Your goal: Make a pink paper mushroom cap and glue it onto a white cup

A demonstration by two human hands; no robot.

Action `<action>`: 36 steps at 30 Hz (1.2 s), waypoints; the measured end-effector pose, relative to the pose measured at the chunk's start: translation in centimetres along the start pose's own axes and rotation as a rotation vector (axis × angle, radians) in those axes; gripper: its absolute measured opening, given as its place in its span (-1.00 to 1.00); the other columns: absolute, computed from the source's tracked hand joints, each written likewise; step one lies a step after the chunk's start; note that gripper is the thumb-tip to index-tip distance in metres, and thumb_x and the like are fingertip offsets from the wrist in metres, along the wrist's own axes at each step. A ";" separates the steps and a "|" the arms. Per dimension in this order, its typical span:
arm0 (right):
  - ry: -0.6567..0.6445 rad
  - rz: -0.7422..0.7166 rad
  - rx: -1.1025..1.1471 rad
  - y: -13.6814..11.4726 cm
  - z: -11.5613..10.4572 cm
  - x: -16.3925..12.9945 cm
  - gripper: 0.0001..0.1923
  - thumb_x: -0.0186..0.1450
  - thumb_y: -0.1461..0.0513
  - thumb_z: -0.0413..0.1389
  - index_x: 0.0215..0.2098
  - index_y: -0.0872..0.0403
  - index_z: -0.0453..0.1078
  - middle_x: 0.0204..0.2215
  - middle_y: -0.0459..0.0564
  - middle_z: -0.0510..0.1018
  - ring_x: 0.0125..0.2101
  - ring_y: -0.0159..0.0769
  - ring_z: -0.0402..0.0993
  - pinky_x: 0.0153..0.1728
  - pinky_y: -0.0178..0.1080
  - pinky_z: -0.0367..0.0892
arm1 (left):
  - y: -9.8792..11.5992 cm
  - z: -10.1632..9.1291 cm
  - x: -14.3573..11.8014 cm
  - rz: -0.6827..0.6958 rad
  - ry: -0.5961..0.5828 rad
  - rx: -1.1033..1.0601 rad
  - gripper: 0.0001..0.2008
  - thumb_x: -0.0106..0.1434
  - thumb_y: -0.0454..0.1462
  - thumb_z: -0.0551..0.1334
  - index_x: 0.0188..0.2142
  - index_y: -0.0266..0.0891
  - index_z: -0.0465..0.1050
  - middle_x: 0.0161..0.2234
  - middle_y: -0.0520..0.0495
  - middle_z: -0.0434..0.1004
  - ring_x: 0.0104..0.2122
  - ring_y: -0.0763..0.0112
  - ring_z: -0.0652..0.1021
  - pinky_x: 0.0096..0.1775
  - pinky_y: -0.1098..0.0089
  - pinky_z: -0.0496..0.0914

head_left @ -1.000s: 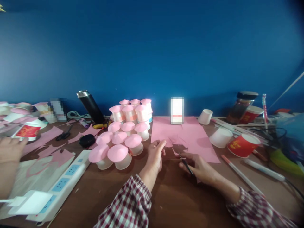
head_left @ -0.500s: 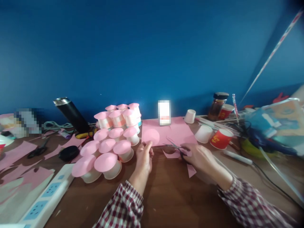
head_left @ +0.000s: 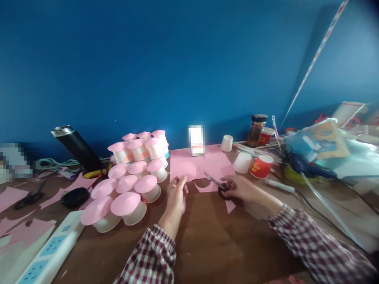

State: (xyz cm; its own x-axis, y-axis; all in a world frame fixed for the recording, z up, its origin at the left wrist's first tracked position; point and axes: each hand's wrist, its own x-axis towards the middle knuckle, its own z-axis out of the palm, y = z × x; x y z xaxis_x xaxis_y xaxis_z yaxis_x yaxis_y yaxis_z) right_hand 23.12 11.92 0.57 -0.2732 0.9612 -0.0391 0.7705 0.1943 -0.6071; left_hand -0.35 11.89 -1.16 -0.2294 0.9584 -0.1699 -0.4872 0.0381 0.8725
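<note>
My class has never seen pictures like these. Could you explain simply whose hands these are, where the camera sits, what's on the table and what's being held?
There is no machine here: these are a person's own bare hands, in checked sleeves. One camera, worn on the head, looks forward and down, so you see roughly what the person sees.

The left hand pinches the near edge of a pink disc. The right hand holds scissors, pointing toward the left.

On the brown table, a pink sheet lies beyond the hands. To the left are pink-topped cups, a power strip and a black flask; to the right, a red cup and white cups.
</note>
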 end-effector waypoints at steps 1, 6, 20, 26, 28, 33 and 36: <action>0.002 -0.033 0.054 0.1 -0.1 -0.4 -0.49 0.07 0.15 0.20 -0.03 0.16 0.38 -0.32 0.01 0.55 -0.38 -0.26 0.47 -0.38 -0.31 0.28 | 0.0 0.1 -0.1 0.004 0.004 0.008 -0.72 -0.09 -0.21 0.36 -0.51 -0.26 0.27 -0.67 0.22 0.18 -0.69 0.71 0.22 -0.63 0.63 0.09; 0.211 -0.058 -0.016 1.7 -1.5 -3.9 -0.61 0.23 0.12 0.05 -0.05 0.17 0.38 -0.28 0.08 0.56 -0.33 -0.23 0.49 -0.30 -0.26 0.34 | -0.4 0.4 -1.1 0.006 -0.034 0.149 -0.63 -0.07 -0.21 0.34 -0.27 -0.27 0.34 -0.63 0.20 0.27 -0.70 0.69 0.24 -0.64 0.60 0.12; 0.340 0.142 -0.880 9.0 -4.6 -8.3 -0.58 0.26 0.29 -0.06 0.08 0.14 0.29 -0.17 0.20 0.51 -0.19 0.05 0.39 -0.22 -0.09 0.30 | 0.2 -4.0 -6.1 0.268 -0.213 0.889 -0.39 -0.07 -0.26 0.34 0.02 -0.18 0.29 -0.59 0.08 0.43 -0.57 0.38 0.44 -0.42 0.40 0.30; 0.343 0.164 -0.915 7.9 -5.0 -8.6 -0.60 0.27 0.28 -0.07 0.06 0.09 0.31 -0.28 0.21 0.49 -0.29 0.04 0.41 -0.36 -0.08 0.28 | 1.5 -5.6 -7.5 0.536 -0.318 1.455 -0.65 0.11 -0.21 0.23 -0.07 -0.12 0.37 -0.19 -0.12 0.45 -0.23 0.21 0.49 -0.21 0.25 0.36; 0.394 0.155 -0.906 7.6 -5.3 -9.0 -0.63 0.28 0.26 -0.10 0.02 0.11 0.33 -0.32 0.22 0.47 -0.31 0.05 0.41 -0.37 -0.06 0.29 | 1.7 -5.8 -7.8 0.651 -0.449 1.554 -0.69 0.16 -0.21 0.20 -0.07 -0.11 0.37 -0.04 -0.13 0.39 -0.06 0.16 0.42 -0.08 0.17 0.32; 0.472 0.019 -0.501 4.8 -4.3 -9.3 -0.64 0.31 0.13 -0.12 -0.04 0.11 0.33 -0.12 0.21 0.44 -0.19 0.05 0.41 -0.24 -0.08 0.33 | 1.3 -5.4 -7.7 0.726 -0.661 1.610 -0.66 0.17 -0.15 0.20 -0.05 -0.14 0.36 -0.02 -0.14 0.41 0.08 0.10 0.30 0.05 0.06 0.23; 0.232 -0.020 -0.016 1.5 -2.0 -9.1 -0.66 0.29 0.03 -0.05 -0.10 0.04 0.34 -0.20 0.07 0.51 -0.22 -0.09 0.44 -0.23 -0.17 0.37 | 1.2 -4.3 -7.7 0.733 -0.611 1.560 -0.67 0.17 -0.14 0.19 -0.07 -0.17 0.38 -0.06 -0.17 0.43 0.02 0.10 0.35 0.02 0.06 0.26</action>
State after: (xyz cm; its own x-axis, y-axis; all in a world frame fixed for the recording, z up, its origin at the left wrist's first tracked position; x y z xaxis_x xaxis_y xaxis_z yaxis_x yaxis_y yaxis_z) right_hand 27.95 3.92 1.62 -0.1503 0.9760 0.1575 0.7756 0.2152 -0.5935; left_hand -2.76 3.34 -0.74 0.4685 0.8446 0.2592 0.7801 -0.5332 0.3274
